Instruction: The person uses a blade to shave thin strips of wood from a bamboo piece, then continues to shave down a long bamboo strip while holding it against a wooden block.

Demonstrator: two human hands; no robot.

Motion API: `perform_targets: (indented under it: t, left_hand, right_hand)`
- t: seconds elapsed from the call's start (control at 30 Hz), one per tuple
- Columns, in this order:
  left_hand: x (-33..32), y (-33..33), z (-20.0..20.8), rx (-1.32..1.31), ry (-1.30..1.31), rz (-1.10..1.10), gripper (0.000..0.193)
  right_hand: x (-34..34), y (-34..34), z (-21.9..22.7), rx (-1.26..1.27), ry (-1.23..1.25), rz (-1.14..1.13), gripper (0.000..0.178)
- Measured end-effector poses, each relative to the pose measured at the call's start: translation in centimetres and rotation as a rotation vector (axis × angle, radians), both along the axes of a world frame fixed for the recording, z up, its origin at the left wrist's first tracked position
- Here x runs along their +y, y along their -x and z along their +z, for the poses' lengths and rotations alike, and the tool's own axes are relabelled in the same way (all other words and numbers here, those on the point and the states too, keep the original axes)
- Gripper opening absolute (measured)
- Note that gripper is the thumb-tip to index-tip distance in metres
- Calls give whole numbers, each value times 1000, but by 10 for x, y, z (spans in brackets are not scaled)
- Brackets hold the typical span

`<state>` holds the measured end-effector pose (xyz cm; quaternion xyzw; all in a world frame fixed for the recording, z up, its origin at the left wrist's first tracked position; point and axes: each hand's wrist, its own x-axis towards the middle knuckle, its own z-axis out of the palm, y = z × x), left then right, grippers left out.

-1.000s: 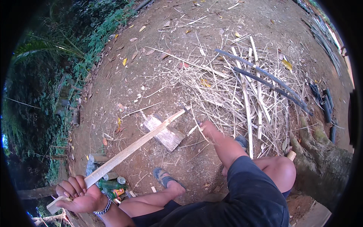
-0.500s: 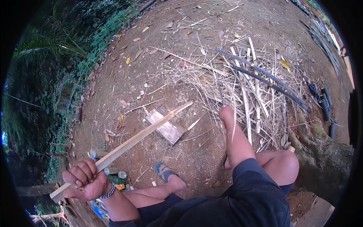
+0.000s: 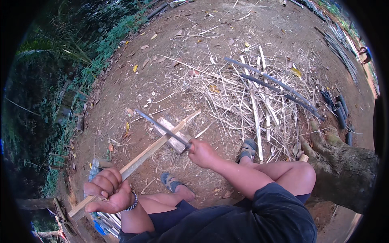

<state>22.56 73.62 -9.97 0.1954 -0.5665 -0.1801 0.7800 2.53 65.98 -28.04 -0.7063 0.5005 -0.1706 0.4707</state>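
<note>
My left hand [image 3: 108, 191], a metal bracelet at its wrist, is closed round the near end of a long split bamboo strip [image 3: 148, 152]. The strip slants up to the right, and its narrowed far part crosses a small wooden block [image 3: 177, 145] on the ground. In my right hand [image 3: 201, 153] is the handle of a machete [image 3: 152, 121]. Its long blade points to the upper left and passes across the strip above the block. Whether the edge touches the strip, I cannot tell.
A heap of pale shavings [image 3: 227, 99] and split strips lies ahead to the right, with two dark curved lengths [image 3: 275, 85] on top. A thick tree root [image 3: 340, 162] is at my right. My sandalled feet [image 3: 172, 182] flank the work. Green plants [image 3: 105, 52] border the left.
My right hand has swung the machete left and down from beside the shavings heap to over the strip and block. My left hand has shifted slightly right with the strip.
</note>
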Motion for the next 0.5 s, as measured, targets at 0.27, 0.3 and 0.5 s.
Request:
perform_targets:
  t: [0.27,0.3,0.5]
  left_hand:
    - [1,5,-2,11,-38,20,53]
    - [3,5,0,-11,-46,13,52]
    - [-8,-5,13,31,-59,3,48]
  right_hand:
    - [-58,33,-170,213,-330,-305,30]
    - [-65,28,-164,197,-224,-235,30]
    - [-72,-1,-132,120,-171,-58,29]
